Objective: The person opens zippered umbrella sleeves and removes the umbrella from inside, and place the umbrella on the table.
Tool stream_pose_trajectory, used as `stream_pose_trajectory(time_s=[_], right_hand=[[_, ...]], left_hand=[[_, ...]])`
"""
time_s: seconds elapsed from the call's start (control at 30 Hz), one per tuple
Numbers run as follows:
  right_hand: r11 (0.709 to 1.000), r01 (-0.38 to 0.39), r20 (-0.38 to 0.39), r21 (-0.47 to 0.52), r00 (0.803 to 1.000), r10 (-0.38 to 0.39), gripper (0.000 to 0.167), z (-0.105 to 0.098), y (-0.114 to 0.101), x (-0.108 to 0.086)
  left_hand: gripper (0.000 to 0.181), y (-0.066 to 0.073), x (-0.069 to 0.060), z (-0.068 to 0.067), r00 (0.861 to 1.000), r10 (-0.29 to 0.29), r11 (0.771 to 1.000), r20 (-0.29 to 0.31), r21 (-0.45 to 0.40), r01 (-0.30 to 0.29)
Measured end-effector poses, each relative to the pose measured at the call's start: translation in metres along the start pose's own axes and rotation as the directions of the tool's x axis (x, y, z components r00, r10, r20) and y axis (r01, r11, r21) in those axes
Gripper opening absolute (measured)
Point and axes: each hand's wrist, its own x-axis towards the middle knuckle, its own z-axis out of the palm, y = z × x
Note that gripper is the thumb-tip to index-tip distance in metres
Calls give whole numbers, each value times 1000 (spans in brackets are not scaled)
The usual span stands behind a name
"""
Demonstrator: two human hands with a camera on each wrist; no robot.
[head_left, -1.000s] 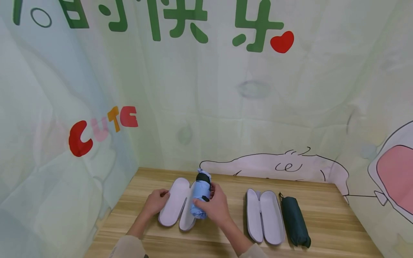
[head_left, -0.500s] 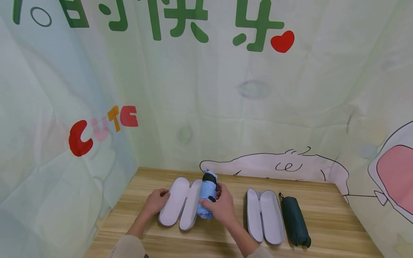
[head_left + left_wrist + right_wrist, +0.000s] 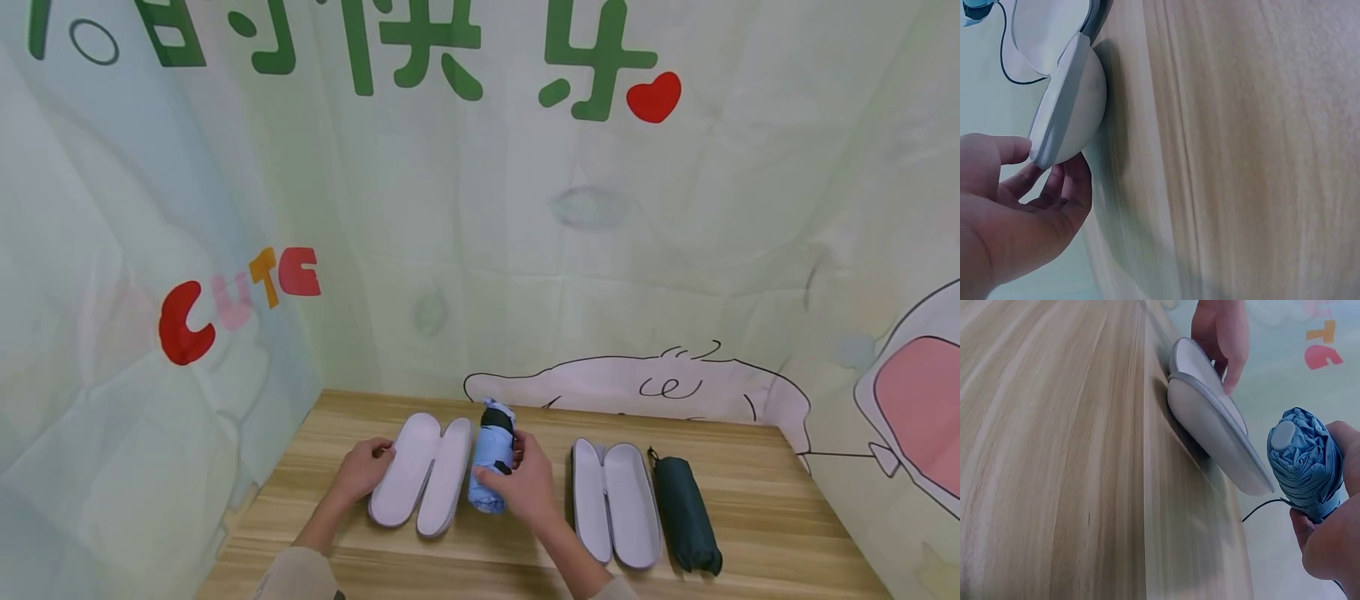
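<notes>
A blue folded umbrella (image 3: 489, 454) with a dark band is gripped by my right hand (image 3: 531, 487), thumb on one side and fingers on the other. In the right wrist view the umbrella's crumpled end (image 3: 1307, 459) with a pale round knob faces the camera. To its left lies an unfolded pale glasses-style case (image 3: 405, 479), its two halves spread side by side and bare inside. My left hand (image 3: 1029, 212) pinches the left half's edge, thumb on the rim and fingers beneath the rounded shell. Umbrella and case are apart.
Right of my right hand lies a second unfolded pale case (image 3: 633, 508). Close beside it is a dark green umbrella-shaped bundle (image 3: 686, 517) with a loop at its far end. All rest on a wooden table (image 3: 525, 562), with printed curtains (image 3: 390, 317) behind and at the sides.
My right hand has carried the blue umbrella rightward, from over the case's right half to the space beside it. My left hand stays at the case's left edge.
</notes>
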Motion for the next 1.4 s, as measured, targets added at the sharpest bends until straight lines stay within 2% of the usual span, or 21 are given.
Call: stream_pose_trajectory(time_s=[0.2,0.77,0.97,1.4], right_hand=[[1000,16,-6,-20,1000,-16,85,-2,4,0],[990,-44,-60,-132,998,37,86,-2,23,-2],[986,-61,-67,-158,996,51,87,0,34,-2],[964,-89,-70,-250,995,73,90,3,43,-8]], left_hand=[[35,-1,0,-1,1000,23,1000,-4,-10,-23],[35,0,0,-2,999,34,999,8,6,-34],[37,-2,-1,-2,1000,25,1000,11,5,-25],[37,-1,-3,-2,1000,11,1000,23,5,-11]])
